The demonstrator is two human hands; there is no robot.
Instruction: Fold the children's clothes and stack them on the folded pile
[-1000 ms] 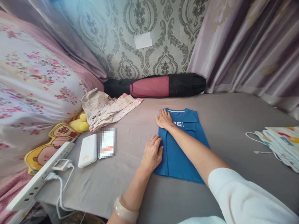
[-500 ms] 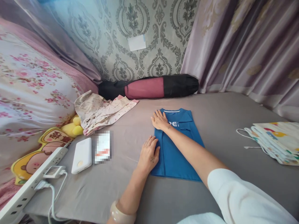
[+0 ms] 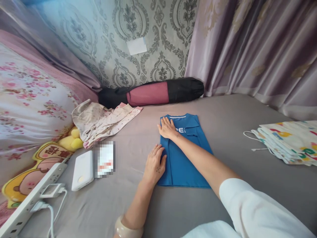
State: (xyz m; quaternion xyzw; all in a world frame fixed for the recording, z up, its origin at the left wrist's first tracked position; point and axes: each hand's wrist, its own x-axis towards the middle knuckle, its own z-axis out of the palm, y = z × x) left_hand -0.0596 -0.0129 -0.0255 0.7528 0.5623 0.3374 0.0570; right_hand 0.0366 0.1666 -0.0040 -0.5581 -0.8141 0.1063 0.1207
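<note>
A blue shirt (image 3: 190,162) with white lettering lies on the grey sheet (image 3: 116,198), its sides folded inward and its neckline at the far end. My right hand (image 3: 167,128) rests flat on the shirt's upper left part, fingers stretched out. Nearer to me, my left hand (image 3: 155,164) lies along the shirt's left edge with its fingers extended and its thumb apart. A pale bangle (image 3: 127,228) circles my left wrist. My right forearm crosses over the shirt and hides part of the lettering.
A crumpled light garment (image 3: 99,122) lies at the left, near a white power bank (image 3: 83,170) and a blurred-out item (image 3: 105,159). A power strip (image 3: 34,195) with cables runs along the left. Folded patterned cloth (image 3: 289,142) sits at the right. A black-and-pink bag (image 3: 148,92) lies by the wall.
The view has turned slightly to the right, so most things sit further left in the picture. Both hands stay in about the same place on the shirt.
</note>
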